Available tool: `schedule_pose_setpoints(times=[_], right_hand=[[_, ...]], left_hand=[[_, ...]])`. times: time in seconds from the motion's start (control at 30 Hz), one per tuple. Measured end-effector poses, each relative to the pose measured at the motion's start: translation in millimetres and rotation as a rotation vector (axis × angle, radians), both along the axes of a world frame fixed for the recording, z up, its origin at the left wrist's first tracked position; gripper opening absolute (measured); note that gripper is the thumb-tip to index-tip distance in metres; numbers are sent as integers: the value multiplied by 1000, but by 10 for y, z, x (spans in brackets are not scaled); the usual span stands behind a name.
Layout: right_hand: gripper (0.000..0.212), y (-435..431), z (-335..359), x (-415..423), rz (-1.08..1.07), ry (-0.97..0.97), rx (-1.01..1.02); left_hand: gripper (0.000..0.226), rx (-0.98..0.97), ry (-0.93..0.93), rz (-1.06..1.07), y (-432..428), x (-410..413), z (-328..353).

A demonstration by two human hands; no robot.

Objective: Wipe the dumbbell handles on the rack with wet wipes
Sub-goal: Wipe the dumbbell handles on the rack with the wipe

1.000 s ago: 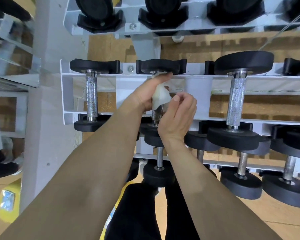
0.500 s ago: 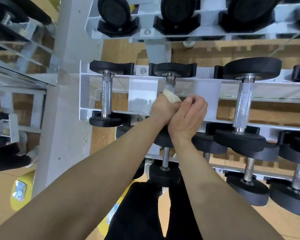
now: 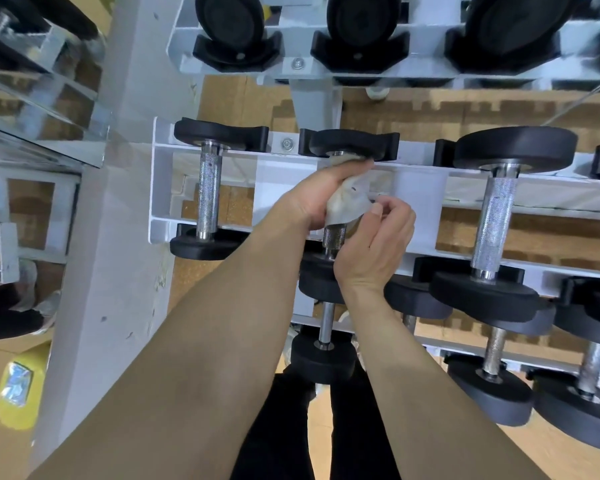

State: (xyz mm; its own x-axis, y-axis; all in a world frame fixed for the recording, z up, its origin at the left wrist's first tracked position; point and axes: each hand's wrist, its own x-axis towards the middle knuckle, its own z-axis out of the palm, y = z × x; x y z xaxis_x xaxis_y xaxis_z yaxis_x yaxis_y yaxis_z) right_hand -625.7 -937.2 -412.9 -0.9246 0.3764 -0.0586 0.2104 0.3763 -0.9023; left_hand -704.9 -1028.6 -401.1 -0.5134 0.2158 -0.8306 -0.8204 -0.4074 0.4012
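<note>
A white wet wipe (image 3: 349, 202) is wrapped round the knurled steel handle (image 3: 334, 234) of the middle dumbbell on the white rack (image 3: 160, 188). My left hand (image 3: 321, 188) grips the wipe and handle, reaching up to the far black weight head (image 3: 350, 143). My right hand (image 3: 378, 237) sits just right of the handle, fingers curled, pinching the wipe's lower edge. Only the near end of that handle shows below the wipe.
A small dumbbell (image 3: 208, 188) lies left of my hands and a bigger one (image 3: 496, 216) to the right. More dumbbells fill the tier above (image 3: 361, 32) and the lower tier (image 3: 492, 375). A grey pillar (image 3: 111, 271) stands at the left. My dark trouser legs (image 3: 312, 427) are below.
My left hand slid the wipe along the handle from the near part back up to the far weight head. The right hand loosened from a closed grip beside it.
</note>
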Motion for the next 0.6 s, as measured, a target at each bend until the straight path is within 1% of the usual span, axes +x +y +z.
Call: schedule_pose_setpoints(times=[0.03, 0.13, 0.2, 0.23, 0.3, 0.37, 0.43, 0.53, 0.6], right_hand=[[39, 5, 0, -6, -1, 0, -2], [37, 25, 7, -26, 13, -11, -7], [37, 31, 15, -30, 16, -21, -12], [38, 29, 23, -30, 11, -30, -14], [39, 33, 28, -35, -3, -49, -11], [39, 40, 20, -23, 3, -44, 7], [38, 42, 7, -13, 11, -23, 19], [36, 36, -12, -15, 25, -7, 25], [36, 40, -23, -12, 39, -2, 37]], left_hand=[[26, -2, -1, -20, -14, 31, 0], [19, -116, 68, -113, -26, 155, -5], [19, -182, 109, -185, -28, 247, 7], [21, -264, 133, -231, -8, 280, 24], [23, -537, 149, -292, 104, 304, 53], [26, -802, 132, -272, 235, 333, 6], [26, -942, 108, -222, 328, 311, -109], [25, -1041, 70, -163, 372, 149, -165], [16, -1000, 70, -102, 347, -26, -165]])
